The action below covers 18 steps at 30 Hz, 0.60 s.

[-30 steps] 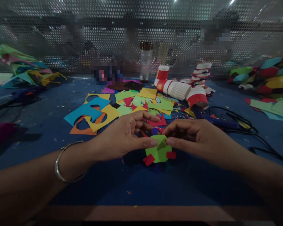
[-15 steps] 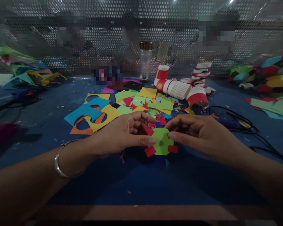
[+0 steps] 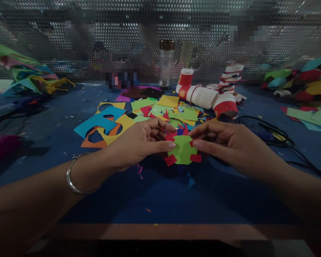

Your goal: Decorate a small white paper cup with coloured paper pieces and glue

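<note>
A rounded green paper piece (image 3: 183,150) with red tabs around its edge is held just above the blue table (image 3: 117,207). My left hand (image 3: 147,142) pinches its left side, the thumb on top and the fingers behind. On the right side, my right hand (image 3: 219,144) grips it with the thumb beside a red tab. A small blue part sticks out at the top of the green piece. Behind it lie red paper scraps (image 3: 186,129), partly covered by the fingers.
Cut blue sheets (image 3: 96,123) and a heap of coloured paper (image 3: 186,113) lie beyond my hands. Further back are a glass bottle (image 3: 166,66) and paper cups (image 3: 205,98). A black cable (image 3: 286,137) curls at the right; a purple object (image 3: 5,150) sits left.
The green piece and both hands appear slightly higher in view, and the piece looks tilted a little differently. The background has also shifted up slightly. Both hands keep their hold.
</note>
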### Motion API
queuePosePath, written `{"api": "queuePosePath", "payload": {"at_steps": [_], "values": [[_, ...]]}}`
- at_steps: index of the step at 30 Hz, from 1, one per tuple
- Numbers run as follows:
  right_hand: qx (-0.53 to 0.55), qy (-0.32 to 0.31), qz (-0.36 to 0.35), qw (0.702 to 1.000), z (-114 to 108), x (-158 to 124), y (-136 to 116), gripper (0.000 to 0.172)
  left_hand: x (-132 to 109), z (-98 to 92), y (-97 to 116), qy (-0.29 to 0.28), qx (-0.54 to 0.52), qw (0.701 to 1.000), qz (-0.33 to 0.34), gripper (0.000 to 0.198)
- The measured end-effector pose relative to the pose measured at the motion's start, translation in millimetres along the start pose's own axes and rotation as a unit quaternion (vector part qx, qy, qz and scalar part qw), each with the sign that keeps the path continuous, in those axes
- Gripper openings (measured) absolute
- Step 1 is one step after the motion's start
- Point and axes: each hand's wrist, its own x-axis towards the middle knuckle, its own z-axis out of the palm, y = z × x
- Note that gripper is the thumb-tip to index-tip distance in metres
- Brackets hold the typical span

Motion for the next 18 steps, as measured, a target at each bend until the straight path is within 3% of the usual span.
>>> {"api": "queuePosePath", "payload": {"at_steps": [7,13,18], "values": [[0.071,-0.002,0.016,0.997,-2.5,1.5,2.7,0.025,2.0,-0.7,-2.7,0.028,-0.024,0.999,0.02,0.034],[0.096,-0.015,0.039,0.994,-2.6,0.8,3.8,0.03,4.9,1.1,-2.7,0.043,-0.057,0.997,0.007,0.03],[0.135,-0.016,0.047,0.99,1.1,0.6,3.7,0.04,6.4,2.2,-5.2,0.053,-0.048,0.997,0.037,0.033]]}}
